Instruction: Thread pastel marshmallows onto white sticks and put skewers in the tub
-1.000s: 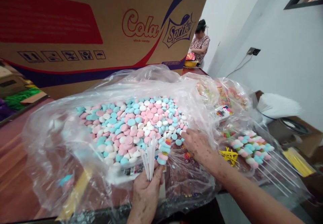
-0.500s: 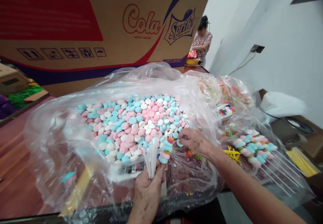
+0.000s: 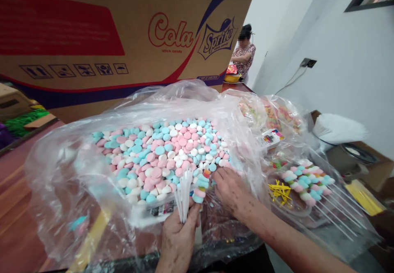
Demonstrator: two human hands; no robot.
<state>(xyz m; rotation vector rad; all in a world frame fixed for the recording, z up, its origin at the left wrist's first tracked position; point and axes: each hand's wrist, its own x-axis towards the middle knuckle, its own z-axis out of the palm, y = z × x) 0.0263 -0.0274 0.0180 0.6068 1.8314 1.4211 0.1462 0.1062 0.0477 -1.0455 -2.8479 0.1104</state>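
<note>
Lower centre of frame: R hand (image 3: 230,191) now lower, by candy stack (image 3: 199,192); L hand (image 3: 178,234) has white sticks (image 3: 184,191).

Approx. 0.5 s ago R fingers were on a loose blue disc at R edge of candy pile (image 3: 160,158); hand's since dropped & disc is out of sight, picked up or just covered, so prob. mid-pickup. R fingers bent, tips close tog.; can't tell if they've got anything. Stack sits immed. frame-left of R fingertips, approx. level w/ top pcs, contact unclear, & just above L thumb. L fingers clamped on sticks' lower ends.
</note>
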